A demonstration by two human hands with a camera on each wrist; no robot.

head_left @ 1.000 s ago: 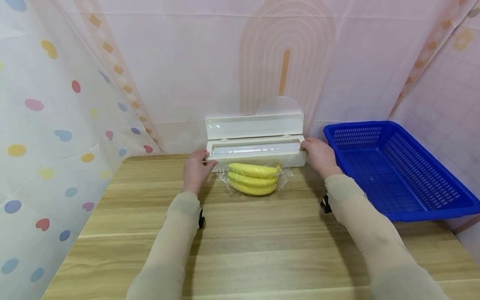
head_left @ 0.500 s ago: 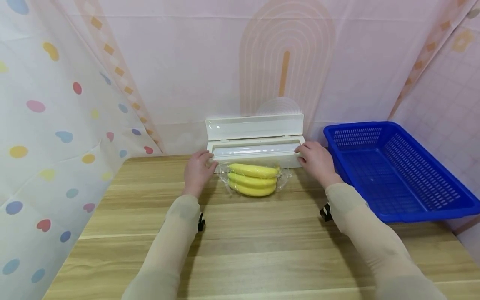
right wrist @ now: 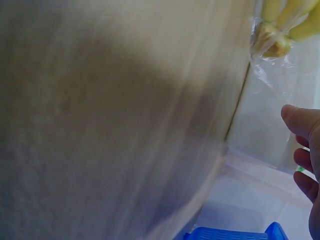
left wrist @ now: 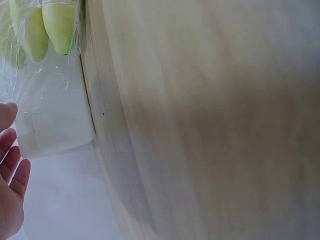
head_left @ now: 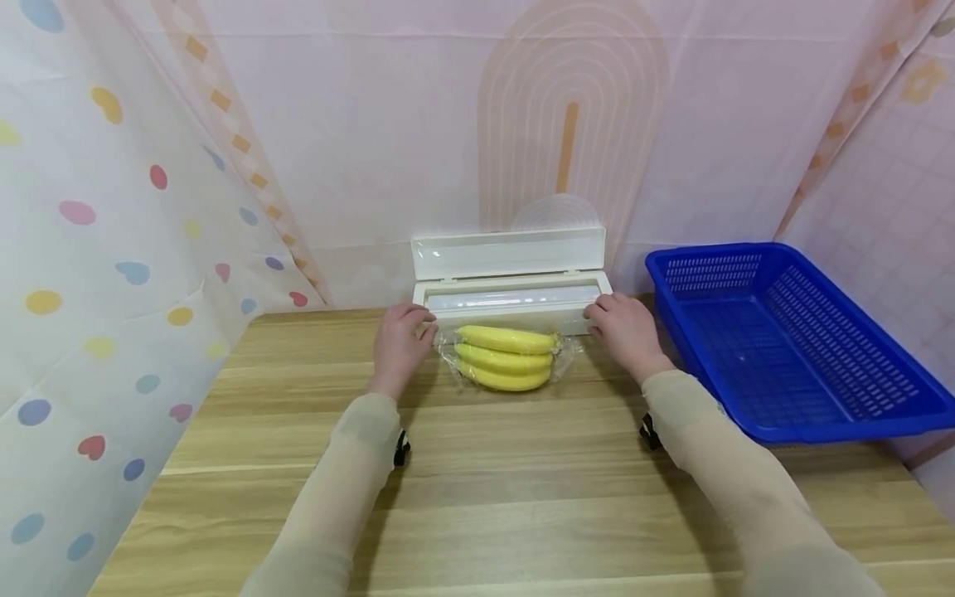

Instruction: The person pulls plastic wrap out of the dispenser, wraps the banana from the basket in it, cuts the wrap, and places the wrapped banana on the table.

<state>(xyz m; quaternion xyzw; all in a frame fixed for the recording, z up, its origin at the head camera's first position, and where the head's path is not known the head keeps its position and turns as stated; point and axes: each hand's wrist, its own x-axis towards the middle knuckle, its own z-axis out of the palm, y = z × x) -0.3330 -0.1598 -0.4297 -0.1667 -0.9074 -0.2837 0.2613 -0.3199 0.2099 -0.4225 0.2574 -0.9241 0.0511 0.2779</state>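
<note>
A white cling film dispenser box (head_left: pixel 515 320) sits at the back of the table with its lid (head_left: pixel 511 254) raised. Inside lies a roll of cling film (head_left: pixel 515 298). In front of it rests a bunch of yellow bananas (head_left: pixel 503 358) wrapped in clear film, its crumpled ends sticking out at both sides. My left hand (head_left: pixel 399 348) is at the box's left front corner, fingertips at the upper rim and thumb lower on the front. At the right front corner, my right hand (head_left: pixel 625 333) rests its fingertips on the rim, thumb (right wrist: pixel 295 114) apart from the fingers.
A blue plastic basket (head_left: pixel 671 332) with perforated sides stands on the right, close to my right forearm. Patterned cloth (head_left: pixel 358 166) hangs behind and beside the wooden table (head_left: pixel 522 497). Black straps (head_left: pixel 401 448) show at both wrists.
My right hand has shifted left and down from the box's right end to its front rim. The left hand has moved slightly right along the front. Box and bananas stay put.
</note>
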